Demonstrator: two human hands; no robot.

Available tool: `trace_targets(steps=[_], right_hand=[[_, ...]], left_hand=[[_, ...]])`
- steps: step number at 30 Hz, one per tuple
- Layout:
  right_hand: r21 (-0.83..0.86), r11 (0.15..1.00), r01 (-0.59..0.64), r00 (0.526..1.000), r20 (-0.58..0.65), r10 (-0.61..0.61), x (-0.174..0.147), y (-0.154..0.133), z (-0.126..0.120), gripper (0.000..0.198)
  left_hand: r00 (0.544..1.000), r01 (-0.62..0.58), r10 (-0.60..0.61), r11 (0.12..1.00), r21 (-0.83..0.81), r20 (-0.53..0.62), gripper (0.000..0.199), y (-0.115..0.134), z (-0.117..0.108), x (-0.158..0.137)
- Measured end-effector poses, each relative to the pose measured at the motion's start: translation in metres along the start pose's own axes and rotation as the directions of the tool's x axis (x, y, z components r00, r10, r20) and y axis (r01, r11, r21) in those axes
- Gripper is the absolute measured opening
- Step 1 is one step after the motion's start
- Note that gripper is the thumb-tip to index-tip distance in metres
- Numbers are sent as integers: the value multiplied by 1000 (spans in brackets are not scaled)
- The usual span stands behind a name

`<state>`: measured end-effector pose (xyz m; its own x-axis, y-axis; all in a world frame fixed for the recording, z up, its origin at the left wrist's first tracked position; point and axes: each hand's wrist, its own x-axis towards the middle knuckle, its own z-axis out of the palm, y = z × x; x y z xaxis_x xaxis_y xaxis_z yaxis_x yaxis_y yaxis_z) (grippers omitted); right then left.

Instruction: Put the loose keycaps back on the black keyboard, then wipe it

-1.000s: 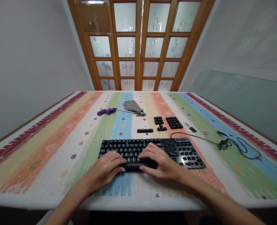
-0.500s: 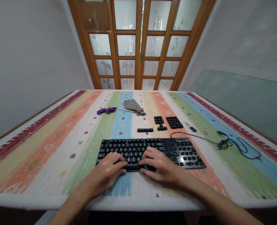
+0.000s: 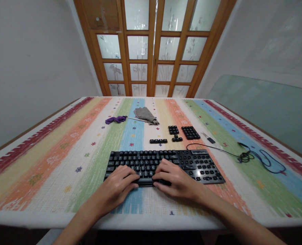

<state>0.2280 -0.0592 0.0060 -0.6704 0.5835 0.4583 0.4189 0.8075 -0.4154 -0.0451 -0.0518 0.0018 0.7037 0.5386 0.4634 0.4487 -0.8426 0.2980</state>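
A black keyboard [image 3: 166, 157] lies flat near the front of the table, its left and middle keys on and the right-hand blocks bare of caps. Over its left front part is my left hand [image 3: 121, 180], index fingertip at the rear side of the space bar [image 3: 145, 181] and thumb at the front side. My right hand [image 3: 172, 178] takes a like grip farther right along the same bar, its other fingers curled above the keys. Both hands cover parts of the bottom rows. Whether the bar is lifted at all, I cannot tell.
Behind the keyboard lie loose keycaps in groups: a short row [image 3: 158, 141], a small cluster [image 3: 176, 138], a block [image 3: 173, 130] and a larger block [image 3: 190, 132]. Farther off are a grey cloth [image 3: 145, 115], a purple cloth [image 3: 115, 119], a keycap puller [image 3: 211, 140] and a coiled cable [image 3: 245, 157].
Almost nothing differs. Both hands stay at the space bar, with only a tiny shift of the fingers and of the camera's view.
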Motion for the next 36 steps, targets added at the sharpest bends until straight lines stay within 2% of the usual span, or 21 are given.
trace_targets(steps=[14,23,36], right_hand=[[23,1000,-14,1000,-16,15,0,1,-2,13],[6,1000,-26,999,20,26,-2,2,-1,13],[6,1000,-11,1000,-3,11,0,-1,-1,13]], left_hand=[[1000,-20,20,1000,-1,-17,13,2,1,4],[1000,-9,9,1000,5,25,12,3,6,5],[1000,-11,11,1000,-1,15,14,5,-1,6]])
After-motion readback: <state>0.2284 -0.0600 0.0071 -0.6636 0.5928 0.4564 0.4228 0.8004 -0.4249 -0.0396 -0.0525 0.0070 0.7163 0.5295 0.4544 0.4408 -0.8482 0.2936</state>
